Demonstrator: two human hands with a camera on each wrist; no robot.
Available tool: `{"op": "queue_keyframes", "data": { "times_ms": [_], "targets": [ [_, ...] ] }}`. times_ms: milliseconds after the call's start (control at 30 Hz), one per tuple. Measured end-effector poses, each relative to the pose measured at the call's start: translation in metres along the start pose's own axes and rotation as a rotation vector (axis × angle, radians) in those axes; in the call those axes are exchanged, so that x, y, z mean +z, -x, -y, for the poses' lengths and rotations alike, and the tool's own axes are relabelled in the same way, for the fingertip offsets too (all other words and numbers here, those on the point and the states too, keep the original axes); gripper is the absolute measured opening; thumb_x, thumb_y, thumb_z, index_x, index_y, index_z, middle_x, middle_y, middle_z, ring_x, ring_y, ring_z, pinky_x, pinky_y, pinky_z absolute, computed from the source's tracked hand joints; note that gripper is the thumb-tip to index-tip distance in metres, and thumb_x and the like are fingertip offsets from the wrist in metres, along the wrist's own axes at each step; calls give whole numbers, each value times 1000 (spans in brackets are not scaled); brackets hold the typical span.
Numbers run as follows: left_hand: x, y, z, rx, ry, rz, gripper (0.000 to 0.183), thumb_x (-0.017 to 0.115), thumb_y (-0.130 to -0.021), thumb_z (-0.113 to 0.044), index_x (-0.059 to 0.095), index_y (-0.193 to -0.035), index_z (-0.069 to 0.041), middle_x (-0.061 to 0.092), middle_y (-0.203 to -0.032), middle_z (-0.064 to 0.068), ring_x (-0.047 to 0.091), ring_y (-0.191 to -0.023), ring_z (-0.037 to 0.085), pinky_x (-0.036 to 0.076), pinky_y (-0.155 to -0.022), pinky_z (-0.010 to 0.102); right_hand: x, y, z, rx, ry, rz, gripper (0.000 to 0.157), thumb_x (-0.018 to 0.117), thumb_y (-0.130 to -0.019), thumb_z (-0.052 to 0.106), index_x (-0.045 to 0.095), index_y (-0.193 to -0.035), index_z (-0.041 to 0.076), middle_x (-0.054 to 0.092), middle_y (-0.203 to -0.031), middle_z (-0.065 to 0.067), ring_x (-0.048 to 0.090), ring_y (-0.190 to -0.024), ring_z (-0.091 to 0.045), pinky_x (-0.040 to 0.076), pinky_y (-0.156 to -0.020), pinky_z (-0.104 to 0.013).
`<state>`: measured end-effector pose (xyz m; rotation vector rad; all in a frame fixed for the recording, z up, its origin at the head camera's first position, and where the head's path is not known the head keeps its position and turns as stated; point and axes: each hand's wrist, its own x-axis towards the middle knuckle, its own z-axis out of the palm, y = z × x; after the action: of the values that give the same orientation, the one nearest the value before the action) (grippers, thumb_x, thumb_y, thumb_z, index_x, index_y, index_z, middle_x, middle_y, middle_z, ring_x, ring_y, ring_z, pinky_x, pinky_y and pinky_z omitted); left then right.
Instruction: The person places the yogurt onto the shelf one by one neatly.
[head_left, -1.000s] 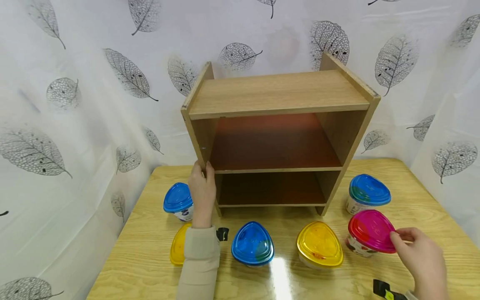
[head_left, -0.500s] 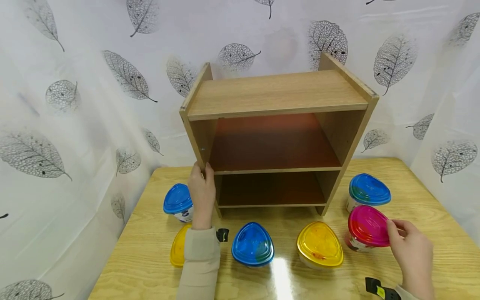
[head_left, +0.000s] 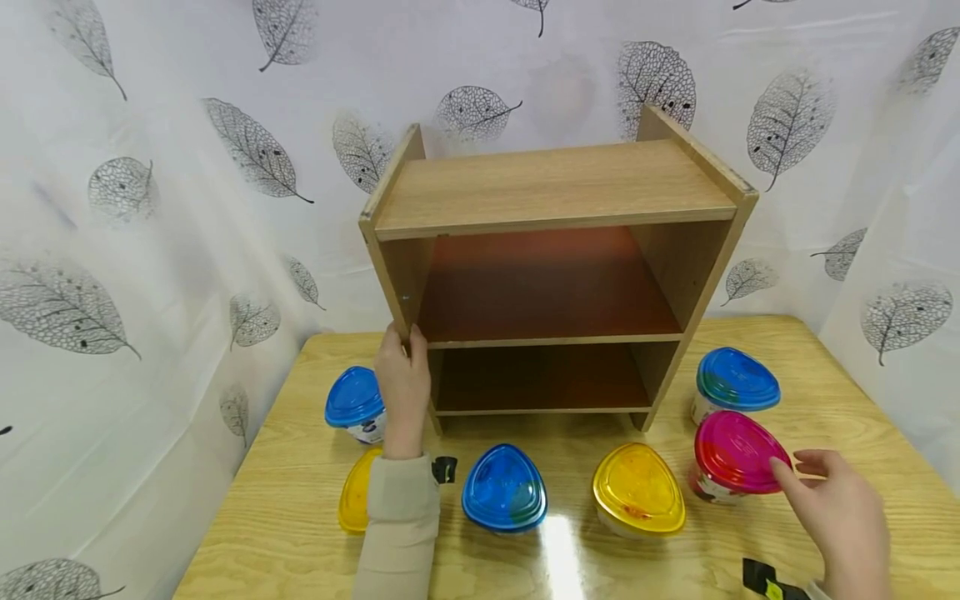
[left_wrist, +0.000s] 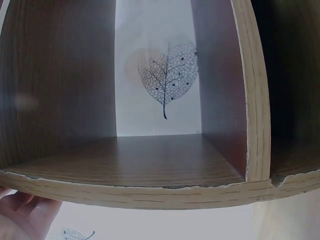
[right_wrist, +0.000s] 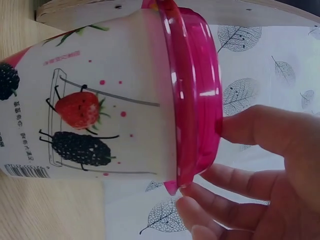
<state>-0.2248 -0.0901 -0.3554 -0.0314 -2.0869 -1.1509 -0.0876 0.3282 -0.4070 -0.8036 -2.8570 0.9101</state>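
My left hand (head_left: 405,379) grips the front edge of the left side panel of a wooden shelf unit (head_left: 555,187), thumb on the front and fingers behind. In the left wrist view that hand (left_wrist: 25,217) shows at the panel's edge, bottom left. A tub with a pink lid (head_left: 738,450) stands on the table right of the shelf; strawberry and blackberry pictures mark its side (right_wrist: 100,115). My right hand (head_left: 840,504) is at the lid's right rim, fingers loosely bent and spread. Its thumb tip (right_wrist: 232,127) appears to touch the lid, the other fingers lying near the rim.
A blue-lidded tub (head_left: 738,379) stands behind the pink one. A yellow-lidded tub (head_left: 637,490) and another blue-lidded tub (head_left: 505,490) stand in front of the shelf. Left of it are a blue-lidded tub (head_left: 354,398) and a yellow-lidded tub (head_left: 356,496), partly behind my left arm.
The pink-lidded tub moved slightly back toward the blue-lidded one, then stayed there. My right hand went along with it and has since drawn back to the right. My left hand has not moved.
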Motion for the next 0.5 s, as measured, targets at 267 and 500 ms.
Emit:
{"op": "queue_keyframes", "data": {
  "times_ms": [267, 500],
  "targets": [
    [-1, 0, -2, -15, 5, 13, 30, 45, -91, -16, 54, -106, 8, 60, -102, 21, 60, -86, 31, 50, -70, 41, 3, -2, -2, -32, -17, -26, 54, 53, -85, 37, 47, -109, -10, 51, -105, -32, 54, -84, -41, 43, -50, -33],
    [-1, 0, -1, -14, 4, 4, 29, 45, -91, -16, 55, -104, 8, 61, -100, 21, 60, -85, 31, 50, -68, 41, 7, -4, 0, -25, -39, -71, 48, 53, -85, 32, 49, -108, -10, 54, -101, -32, 53, -84, -43, 42, -48, -30]
  ]
}}
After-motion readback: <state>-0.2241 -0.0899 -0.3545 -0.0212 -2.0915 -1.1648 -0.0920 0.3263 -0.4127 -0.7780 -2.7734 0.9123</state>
